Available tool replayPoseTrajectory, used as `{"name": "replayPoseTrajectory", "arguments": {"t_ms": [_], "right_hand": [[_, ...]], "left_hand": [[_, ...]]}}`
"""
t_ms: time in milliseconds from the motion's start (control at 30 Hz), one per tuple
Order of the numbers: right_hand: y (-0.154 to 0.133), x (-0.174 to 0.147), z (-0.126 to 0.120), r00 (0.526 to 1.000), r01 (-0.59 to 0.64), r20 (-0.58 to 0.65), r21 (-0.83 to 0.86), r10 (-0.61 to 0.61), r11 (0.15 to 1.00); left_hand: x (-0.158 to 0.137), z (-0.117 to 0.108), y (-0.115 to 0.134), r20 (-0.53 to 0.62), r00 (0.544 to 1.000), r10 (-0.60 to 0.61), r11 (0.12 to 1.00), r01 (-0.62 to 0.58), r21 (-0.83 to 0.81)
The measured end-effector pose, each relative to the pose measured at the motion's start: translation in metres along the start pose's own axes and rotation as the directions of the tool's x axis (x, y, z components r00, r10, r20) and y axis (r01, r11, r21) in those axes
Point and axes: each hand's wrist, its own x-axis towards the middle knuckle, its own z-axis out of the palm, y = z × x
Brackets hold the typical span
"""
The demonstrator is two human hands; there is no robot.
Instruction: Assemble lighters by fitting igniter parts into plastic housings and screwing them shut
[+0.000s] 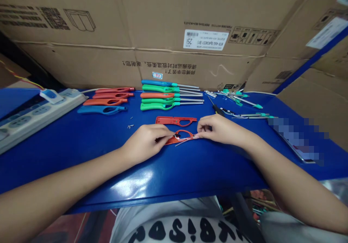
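Red casing (170,141) is pinched by left hand (147,141) and right hand (215,128) over blue tabletop (195,172).

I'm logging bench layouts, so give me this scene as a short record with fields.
Left hand: pinches the left end of an open red casing
Right hand: at that casing's right end; exact grip unclear
On casing: thin white wires
Just behind: separate red half
Back middle: five lighters with metal tubes
Back left: four casings, the nearest blue
Far left: white power strip
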Motion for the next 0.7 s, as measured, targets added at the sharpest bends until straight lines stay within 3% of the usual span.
{"name": "replayPoseTrajectory", "arguments": {"t_ms": [233, 333, 500, 700], "right_hand": [[-0.004, 0.004, -0.001, 0.97, -0.24, 0.092, 0.19, 0.226, 0.952], [-0.006, 0.005, 0.0, 0.96, -0.278, 0.11, 0.23, 0.259, 0.933], [-0.012, 0.005, 0.0, 0.968, -0.245, 0.114, 0.275, 0.222, 0.93], [-0.012, -0.001, 0.0, 0.995, -0.095, 0.008, 0.203, 0.096, 0.975]], "left_hand": [[-0.001, -0.001, 0.002, 0.028, 0.999, -0.022, 1.0, 0.022, -0.019], [-0.003, 0.0, 0.003, 0.038, 0.999, -0.026, 0.999, 0.025, 0.03], [-0.004, -0.003, 0.011, 0.105, 0.994, -0.04, 0.995, 0.03, 0.098], [-0.006, -0.006, 0.021, 0.201, 0.975, -0.096, 0.986, 0.065, 0.155]]}}
